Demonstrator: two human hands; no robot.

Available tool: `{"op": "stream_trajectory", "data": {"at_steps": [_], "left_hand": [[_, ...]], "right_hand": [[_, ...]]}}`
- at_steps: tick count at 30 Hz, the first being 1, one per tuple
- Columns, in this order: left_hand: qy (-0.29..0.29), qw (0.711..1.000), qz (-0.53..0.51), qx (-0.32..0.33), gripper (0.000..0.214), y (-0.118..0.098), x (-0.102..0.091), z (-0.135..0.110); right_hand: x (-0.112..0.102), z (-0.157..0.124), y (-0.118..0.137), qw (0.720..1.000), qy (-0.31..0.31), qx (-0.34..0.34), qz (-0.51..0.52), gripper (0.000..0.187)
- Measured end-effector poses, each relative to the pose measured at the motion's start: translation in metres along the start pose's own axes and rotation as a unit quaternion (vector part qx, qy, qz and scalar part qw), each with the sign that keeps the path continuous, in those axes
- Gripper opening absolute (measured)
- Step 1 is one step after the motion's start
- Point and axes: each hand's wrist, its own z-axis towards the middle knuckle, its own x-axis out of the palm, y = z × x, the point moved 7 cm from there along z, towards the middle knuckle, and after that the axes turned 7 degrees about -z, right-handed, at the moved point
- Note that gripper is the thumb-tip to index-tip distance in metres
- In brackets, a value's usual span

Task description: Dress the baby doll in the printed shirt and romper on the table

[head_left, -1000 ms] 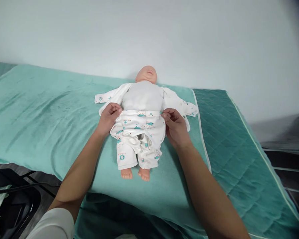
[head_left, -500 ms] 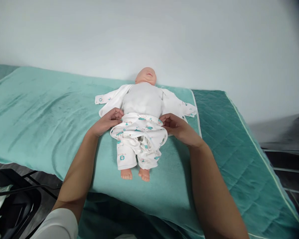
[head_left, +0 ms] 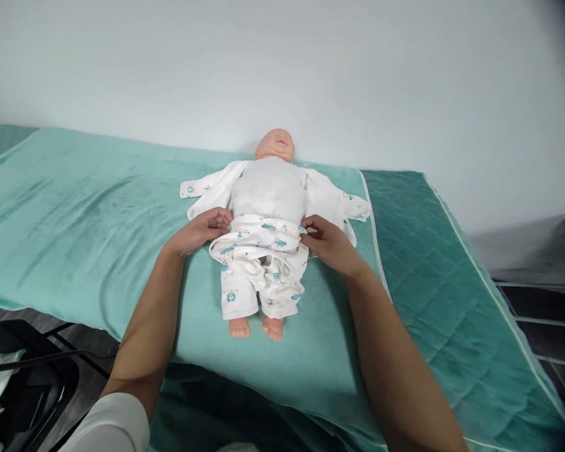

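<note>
A baby doll (head_left: 275, 145) lies on its back, head toward the wall and bare feet toward me. White printed baby pants (head_left: 263, 242) cover its hips and legs, with a loose fold of cloth bunched across the front. My left hand (head_left: 204, 229) pinches the waistband at the doll's hip on the left. At the opposite hip, my right hand (head_left: 327, 242) has thumb and fingers closed on the waistband edge. A white baby jacket (head_left: 327, 191) is spread open under the doll, its sleeves out to both sides. The doll's torso is plain white.
A light green sheet (head_left: 98, 207) covers the bed, over a darker quilted cover (head_left: 433, 282) on the right. Behind stands a white wall (head_left: 282, 63). At lower left is a black chair (head_left: 32, 383) with pale cloth on it; metal bars (head_left: 541, 323) show at right.
My right hand has moved slightly inward at the waistband, and the loose fold on that side has drawn in. The left hand stays nearly in place.
</note>
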Motion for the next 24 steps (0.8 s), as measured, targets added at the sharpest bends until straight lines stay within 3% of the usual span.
{"op": "stream_trajectory", "data": {"at_steps": [3,8,10,13,16,24], "left_hand": [[0.001,1.000,0.014,0.009,0.034,-0.001,0.001,0.000],[-0.043,0.996,0.071,0.021,0.025,0.005,-0.002,0.003],[-0.085,0.991,0.087,0.059,0.019,0.003,-0.004,0.004],[-0.157,0.969,0.092,0.169,0.014,-0.008,-0.006,0.003],[-0.175,0.955,0.074,0.229,0.015,-0.013,-0.002,0.005],[-0.252,0.951,0.015,0.179,0.014,-0.009,-0.010,0.032]], "right_hand": [[-0.003,0.000,0.005,0.995,-0.080,-0.021,-0.049,0.014],[-0.010,-0.005,0.024,0.949,-0.236,-0.167,-0.126,0.021],[-0.010,-0.008,0.029,0.930,-0.255,-0.212,-0.159,0.027],[-0.009,-0.010,0.034,0.918,-0.246,-0.244,-0.190,0.026],[-0.012,-0.008,0.035,0.921,-0.254,-0.236,-0.180,0.023],[-0.015,0.023,0.013,0.963,-0.255,-0.087,0.027,0.012]]}}
